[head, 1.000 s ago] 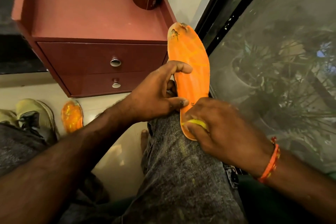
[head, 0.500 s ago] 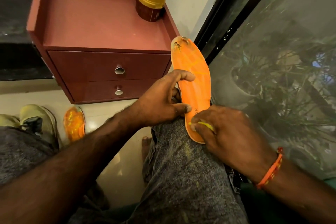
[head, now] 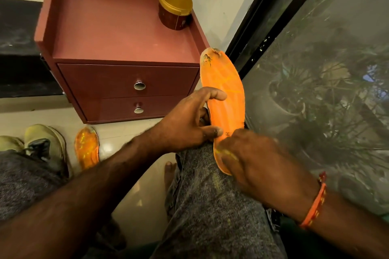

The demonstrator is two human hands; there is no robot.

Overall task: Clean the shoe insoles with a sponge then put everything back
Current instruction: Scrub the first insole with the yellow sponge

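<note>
Left hand [head: 185, 124] gripping orange insole [head: 225, 99] edge, right hand [head: 259, 160] pressing sponge [head: 228, 152] on heel

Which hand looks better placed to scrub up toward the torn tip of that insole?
The right hand, probably. It holds the yellow sponge against the heel end of the insole, so it could slide upward. The left hand grips the insole's edge, steadying it on the knee.

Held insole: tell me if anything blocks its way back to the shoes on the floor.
Nothing visible does. The held insole rests on the knee, gripped by the left hand; the shoes sit on the floor at lower left, with only the second insole lying beside them.
</note>
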